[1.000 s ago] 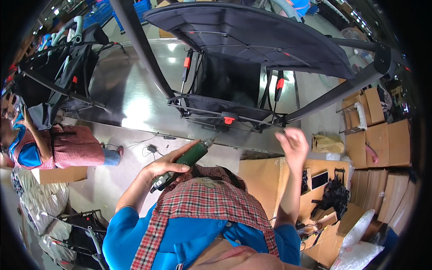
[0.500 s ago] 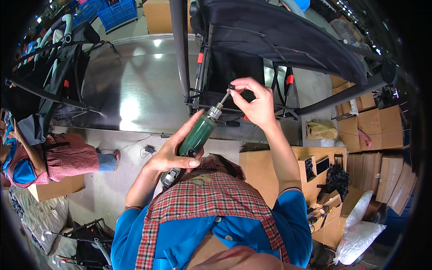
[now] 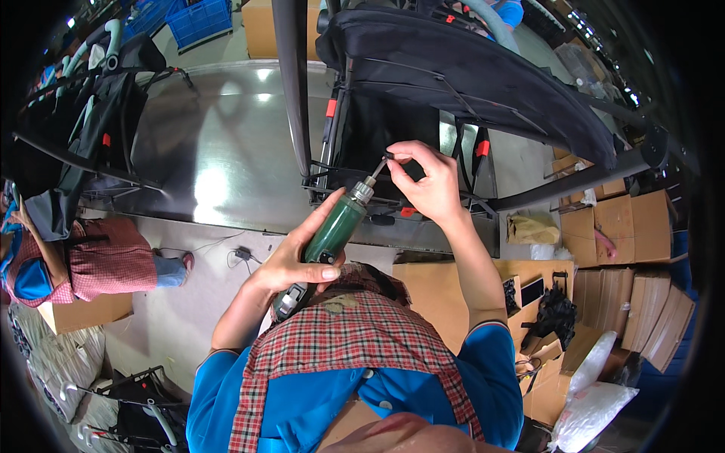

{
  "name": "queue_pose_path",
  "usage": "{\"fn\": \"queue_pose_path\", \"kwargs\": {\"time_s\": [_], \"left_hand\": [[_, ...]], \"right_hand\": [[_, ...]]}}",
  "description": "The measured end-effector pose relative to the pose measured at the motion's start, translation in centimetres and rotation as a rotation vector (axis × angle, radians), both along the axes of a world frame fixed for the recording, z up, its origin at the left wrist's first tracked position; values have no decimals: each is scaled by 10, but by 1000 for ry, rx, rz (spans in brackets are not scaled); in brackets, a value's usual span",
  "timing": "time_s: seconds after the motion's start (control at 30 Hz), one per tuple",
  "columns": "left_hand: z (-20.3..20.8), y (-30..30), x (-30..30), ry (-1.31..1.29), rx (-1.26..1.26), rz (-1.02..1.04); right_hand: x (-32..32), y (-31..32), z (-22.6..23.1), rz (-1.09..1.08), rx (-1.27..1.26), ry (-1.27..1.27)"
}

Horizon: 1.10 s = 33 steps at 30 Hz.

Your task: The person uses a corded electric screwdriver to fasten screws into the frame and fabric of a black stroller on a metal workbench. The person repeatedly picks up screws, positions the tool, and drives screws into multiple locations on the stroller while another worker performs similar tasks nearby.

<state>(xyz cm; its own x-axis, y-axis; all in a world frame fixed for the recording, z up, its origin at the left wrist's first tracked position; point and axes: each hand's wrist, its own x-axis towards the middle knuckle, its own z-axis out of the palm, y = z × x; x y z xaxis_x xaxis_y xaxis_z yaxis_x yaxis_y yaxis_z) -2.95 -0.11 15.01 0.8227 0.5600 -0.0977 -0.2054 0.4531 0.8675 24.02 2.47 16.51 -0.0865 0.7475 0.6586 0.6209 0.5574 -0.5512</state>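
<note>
A green cordless screwdriver [image 3: 333, 229] lies in my left hand [image 3: 297, 263], its fingers wrapped round the body and its bit pointing up and away to the right. At the bit's tip, thumb and forefinger of my right hand [image 3: 428, 181] pinch a small black part [image 3: 389, 155]; its exact kind is too small to tell. The part touches the bit or sits right beside it. Just beyond both hands stands a black fabric-covered stroller frame [image 3: 393, 121] with red clips [image 3: 482, 148] on its tubes.
The frame rests on a shiny metal table [image 3: 219, 143]. A second black frame [image 3: 91, 136] stands at the left, with a co-worker [image 3: 113, 253] in a checked apron beside it. Cardboard boxes [image 3: 615, 226] are stacked at the right. A blue crate [image 3: 198, 23] is at the back.
The black frame has shifted slightly left in view. Both hands keep the same hold, the right one a little lower, with the small part still at the bit's tip.
</note>
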Motion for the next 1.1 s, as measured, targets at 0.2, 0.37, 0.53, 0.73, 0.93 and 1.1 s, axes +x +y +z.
{"fn": "queue_pose_path", "kwargs": {"time_s": [0.2,0.37,0.53,0.73,0.93,1.1], "left_hand": [[2,0,6,15,0,35],[-15,0,8,-195,-186,-3],[-28,-2,7,-508,-476,-140],[-28,-10,-10,-301,-160,-37],[-43,-17,-17,-241,-50,85],[-40,-16,-27,-361,-69,134]], "right_hand": [[4,7,-5,31,8,11],[5,14,-10,47,152,-29],[-3,16,0,114,366,-82],[-19,11,6,142,297,-112],[-31,15,0,187,180,-137],[-25,29,1,247,22,8]]}}
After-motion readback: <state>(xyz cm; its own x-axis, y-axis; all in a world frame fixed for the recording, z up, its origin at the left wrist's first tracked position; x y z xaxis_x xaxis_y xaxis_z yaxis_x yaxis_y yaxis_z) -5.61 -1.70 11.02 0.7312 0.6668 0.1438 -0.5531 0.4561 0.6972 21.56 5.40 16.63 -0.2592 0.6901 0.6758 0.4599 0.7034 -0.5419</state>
